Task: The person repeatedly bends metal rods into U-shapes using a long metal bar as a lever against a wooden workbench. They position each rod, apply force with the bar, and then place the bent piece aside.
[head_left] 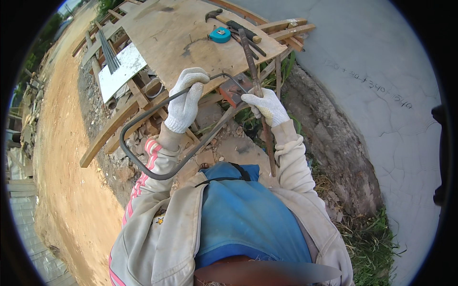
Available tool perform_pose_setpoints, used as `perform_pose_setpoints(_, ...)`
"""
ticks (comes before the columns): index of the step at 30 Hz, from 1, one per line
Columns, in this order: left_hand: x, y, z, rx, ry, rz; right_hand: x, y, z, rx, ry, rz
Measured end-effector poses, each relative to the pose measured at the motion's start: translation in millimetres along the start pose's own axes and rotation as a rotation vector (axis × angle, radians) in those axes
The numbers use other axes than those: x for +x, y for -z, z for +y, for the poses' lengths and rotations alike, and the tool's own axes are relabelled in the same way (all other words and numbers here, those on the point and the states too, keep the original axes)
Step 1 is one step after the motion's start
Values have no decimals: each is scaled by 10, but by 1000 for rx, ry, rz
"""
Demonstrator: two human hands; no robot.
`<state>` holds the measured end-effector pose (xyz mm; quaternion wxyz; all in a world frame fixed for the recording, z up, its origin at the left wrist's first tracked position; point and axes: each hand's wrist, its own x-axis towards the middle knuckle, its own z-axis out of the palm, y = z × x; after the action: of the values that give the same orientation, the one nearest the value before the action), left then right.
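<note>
My left hand (186, 97), in a white knit glove, is closed around a dark metal rod (125, 138) bent into a long loop with rounded corners. One side of the loop runs back beneath my forearm toward the table's near edge. My right hand (267, 106), gloved too, grips a long rusty bar (249, 57) that stands slantwise, its lower end pointing toward my body. Between the hands, a reddish metal block (232, 90) with studs sits at the table's corner. A bent end of the rod passes over this block; its tip near my right fingers is hidden.
On the plywood table (167, 33) lie a claw hammer (231, 23), a teal tape measure (220, 35) and dark-handled tools (248, 44). Straight rods (109, 52) rest on a white board (121, 69) at left. Timber beams (112, 128) jut out. A grey wall (362, 62) stands right.
</note>
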<state>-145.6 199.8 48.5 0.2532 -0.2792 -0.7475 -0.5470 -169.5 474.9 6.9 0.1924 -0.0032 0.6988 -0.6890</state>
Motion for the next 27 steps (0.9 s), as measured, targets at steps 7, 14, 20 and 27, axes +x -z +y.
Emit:
perform_pose_setpoints(7,-668,423,-28,59,545,-98,193,-51,91,-75,130,108)
perform_pose_setpoints(14,-1704,817,-226,-630,1316,754,373,-66,164,-176,196,147)
perform_pose_setpoints(20,-1916,670,-21,-745,1144,1026,397,-143,189,-290,205,242)
perform_pose_setpoints(27,-1796,670,-314,-164,1124,946,272,-171,119,-296,81,239)
